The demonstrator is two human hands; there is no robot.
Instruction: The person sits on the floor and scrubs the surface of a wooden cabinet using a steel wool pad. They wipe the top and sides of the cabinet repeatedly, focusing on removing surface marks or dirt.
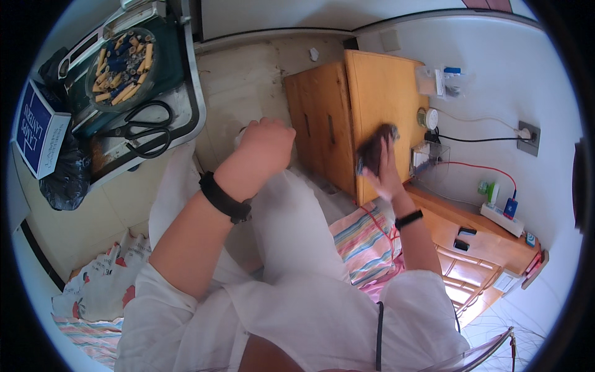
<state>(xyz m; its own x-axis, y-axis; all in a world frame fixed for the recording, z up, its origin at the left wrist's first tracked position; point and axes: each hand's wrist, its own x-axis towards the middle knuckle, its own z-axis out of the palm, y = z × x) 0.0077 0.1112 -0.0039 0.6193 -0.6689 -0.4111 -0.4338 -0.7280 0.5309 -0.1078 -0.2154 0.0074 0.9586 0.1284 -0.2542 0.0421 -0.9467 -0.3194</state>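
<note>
My right hand [386, 172] is over the wooden bedside cabinet [367, 83], its fingers stretched along a dark brown bundle [375, 146] and the thumb at its near side. Motion blurs the bundle, and its edges look shiny; cloth or a filled plastic packet, I cannot tell which. My left hand [266, 145] is raised above my knee with its fingers curled under, a black watch on the wrist. A small pale thing with a dark edge [241, 134] shows beside its knuckles; whether the hand holds it is hidden.
At left, a tray table [197, 109] bears a glass ashtray [151, 81] full of cigarette butts, black-handled scissors [153, 135] and a blue-and-white box [42, 130]. A white-lidded jar [431, 118] and clear plastic box [439, 158] stand at the cabinet's wall side. A power strip [502, 219] has cables.
</note>
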